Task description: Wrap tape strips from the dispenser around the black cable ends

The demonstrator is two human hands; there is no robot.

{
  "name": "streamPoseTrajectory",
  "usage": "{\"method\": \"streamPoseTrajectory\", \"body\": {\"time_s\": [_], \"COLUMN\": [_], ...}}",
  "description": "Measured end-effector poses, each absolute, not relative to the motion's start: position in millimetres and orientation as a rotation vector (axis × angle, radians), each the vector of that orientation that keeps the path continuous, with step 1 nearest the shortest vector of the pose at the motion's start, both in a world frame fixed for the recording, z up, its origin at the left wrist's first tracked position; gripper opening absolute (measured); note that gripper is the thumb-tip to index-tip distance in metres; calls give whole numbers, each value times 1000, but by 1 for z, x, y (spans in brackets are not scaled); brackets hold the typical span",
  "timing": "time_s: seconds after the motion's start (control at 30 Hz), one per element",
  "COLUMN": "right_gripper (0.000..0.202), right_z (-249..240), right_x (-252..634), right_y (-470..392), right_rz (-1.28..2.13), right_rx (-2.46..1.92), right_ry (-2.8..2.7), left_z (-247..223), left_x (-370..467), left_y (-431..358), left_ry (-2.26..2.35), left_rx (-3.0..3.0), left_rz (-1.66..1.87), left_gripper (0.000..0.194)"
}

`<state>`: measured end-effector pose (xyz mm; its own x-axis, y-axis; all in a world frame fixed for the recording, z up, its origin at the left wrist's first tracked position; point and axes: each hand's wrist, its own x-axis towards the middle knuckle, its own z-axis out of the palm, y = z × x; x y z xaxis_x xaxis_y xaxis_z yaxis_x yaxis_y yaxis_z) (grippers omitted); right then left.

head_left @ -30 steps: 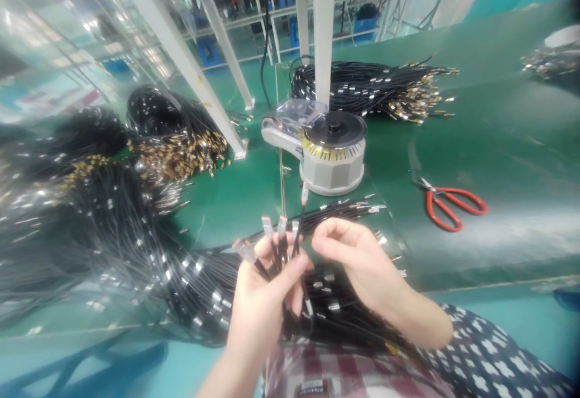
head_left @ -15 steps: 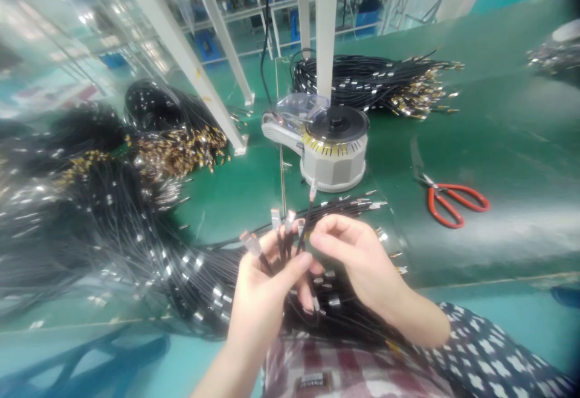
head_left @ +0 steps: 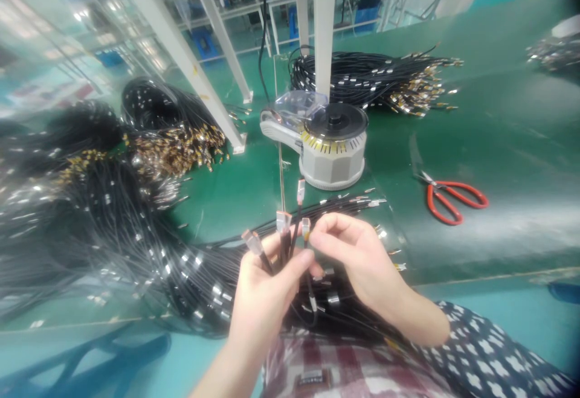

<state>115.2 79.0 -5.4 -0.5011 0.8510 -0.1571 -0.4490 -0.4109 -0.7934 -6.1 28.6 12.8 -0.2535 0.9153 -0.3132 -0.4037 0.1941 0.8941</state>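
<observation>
Several black cables (head_left: 284, 247) with flat silver plugs stick up from my left hand (head_left: 267, 289), whose thumb and fingers are closed around them. One cable's plug (head_left: 301, 191) rises higher than the others. My right hand (head_left: 362, 259) has its thumb and forefinger pinched at a shorter cable end (head_left: 306, 226) beside the bunch. A small yellow patch shows on that end, right at the fingertips; what it is cannot be made out. Under both hands, a thick bundle of black cables (head_left: 181, 271) lies along the table's front edge and over my lap.
A round white tape dispenser (head_left: 333, 159) with a black disc stands beyond my hands. Red-handled cutters (head_left: 453, 195) lie to the right. Coiled cable bundles (head_left: 362, 78) lie behind it and more cables (head_left: 176, 150) at left. White posts (head_left: 323, 35) rise from the green table (head_left: 507, 144).
The tall plug has shifted left, away from my right fingertips. Another cable end with a yellow patch now shows at those fingertips. My hands have otherwise barely moved.
</observation>
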Motion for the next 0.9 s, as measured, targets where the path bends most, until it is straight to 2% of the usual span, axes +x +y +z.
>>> {"method": "streamPoseTrajectory", "body": {"time_s": [0.37, 0.6, 0.73, 0.9], "right_gripper": [22, 20, 17, 14], "right_z": [-6, -6, -7, -9], "right_x": [113, 115, 115, 118], "right_y": [79, 78, 77, 78], "right_rz": [1949, 1774, 1674, 1734], "right_rx": [-759, -912, -939, -858], "right_ry": [-921, -1047, -1131, -1186], "left_z": [14, 7, 3, 6], "left_x": [0, -5, -8, -11], "left_y": [27, 25, 28, 30], "left_ry": [1292, 1347, 1324, 1308], "left_rx": [602, 612, 572, 576], "left_rz": [1439, 1411, 1459, 1431], "left_gripper": [21, 22, 15, 14]}}
